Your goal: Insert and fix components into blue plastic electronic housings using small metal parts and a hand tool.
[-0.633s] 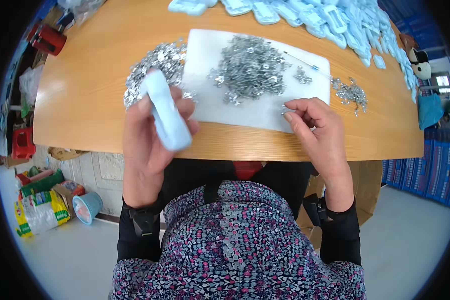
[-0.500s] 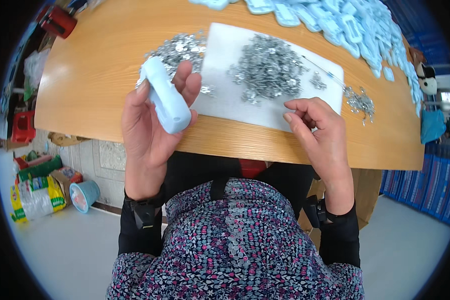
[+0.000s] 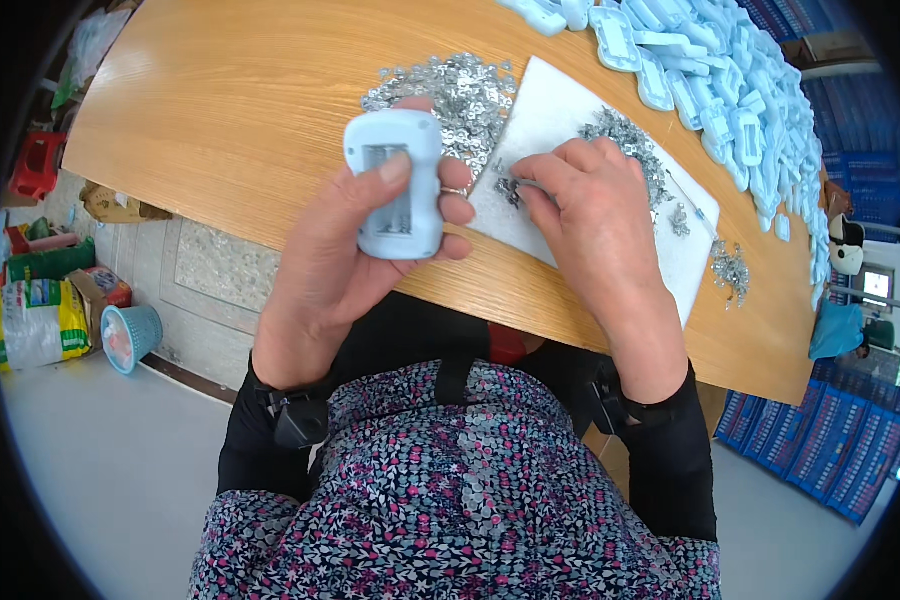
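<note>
the left hand (image 3: 345, 255) is closed around a pale blue plastic casing (image 3: 395, 180), holding it above the near edge of the wooden tabletop (image 3: 220, 110). the thumb lies across the casing's open face, where a recessed compartment shows, and the other fingers wrap behind it. the casing stands roughly upright, just left of the white sheet (image 3: 560, 120) that lies on the tabletop.

the right hand (image 3: 595, 225) rests palm down on the white sheet, fingertips drawn together in a narrow pinch at a few small metal pieces (image 3: 507, 190) near the sheet's left edge; whether a piece is actually gripped cannot be told. this hand sits just right of the casing, close to it but not touching.

a pile of small silvery metal parts (image 3: 450, 85) lies on the tabletop just beyond the casing, touching the left edge of the white sheet. a second heap of metal parts (image 3: 630, 140) sits on the sheet, partly hidden by the right hand. a smaller cluster (image 3: 730, 270) lies off the sheet's right end. beyond the sheet, a long heap of pale blue casings (image 3: 730, 90) runs along the far side of the tabletop.
</note>
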The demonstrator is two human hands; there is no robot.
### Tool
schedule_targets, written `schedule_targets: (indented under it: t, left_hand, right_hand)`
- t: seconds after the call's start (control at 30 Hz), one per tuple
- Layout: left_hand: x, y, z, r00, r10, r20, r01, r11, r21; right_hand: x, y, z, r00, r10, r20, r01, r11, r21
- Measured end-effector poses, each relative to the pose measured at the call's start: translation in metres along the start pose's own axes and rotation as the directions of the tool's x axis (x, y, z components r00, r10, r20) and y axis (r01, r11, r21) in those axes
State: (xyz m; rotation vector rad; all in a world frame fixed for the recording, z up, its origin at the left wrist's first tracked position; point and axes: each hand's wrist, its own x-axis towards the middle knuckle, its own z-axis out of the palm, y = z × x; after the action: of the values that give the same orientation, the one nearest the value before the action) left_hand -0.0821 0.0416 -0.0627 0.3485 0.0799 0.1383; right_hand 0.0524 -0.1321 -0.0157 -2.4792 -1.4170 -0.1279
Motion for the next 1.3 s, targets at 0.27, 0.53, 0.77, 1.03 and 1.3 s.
schedule_targets:
  t: [0.27,0.53,0.77,1.03,1.3]
  left_hand:
    - [0.000,-0.006,0.013,0.985,-0.092,-0.146,0.123,0.967,0.223]
    - [0.010,-0.027,0.039,0.951,-0.223,-0.216,0.266,0.944,0.196]
    - [0.018,-0.044,0.044,0.960,-0.245,-0.138,0.270,0.940,0.207]
    - [0.018,-0.065,0.049,0.985,-0.111,-0.132,0.166,0.821,0.547]
    - [0.021,-0.076,0.054,0.921,-0.381,-0.086,0.391,0.894,0.219]
  right_hand:
    - [-0.004,0.012,-0.010,1.000,-0.006,0.010,0.006,1.000,-0.012]
    - [-0.027,0.000,-0.033,0.983,-0.080,-0.164,0.091,0.994,0.057]
    - [-0.044,0.004,-0.034,0.978,-0.052,-0.202,0.083,0.986,0.148]
    - [-0.065,0.012,-0.046,0.897,0.381,0.223,-0.410,0.529,0.743]
    - [-0.070,0.021,-0.042,0.925,0.373,-0.076,-0.227,0.700,0.678]
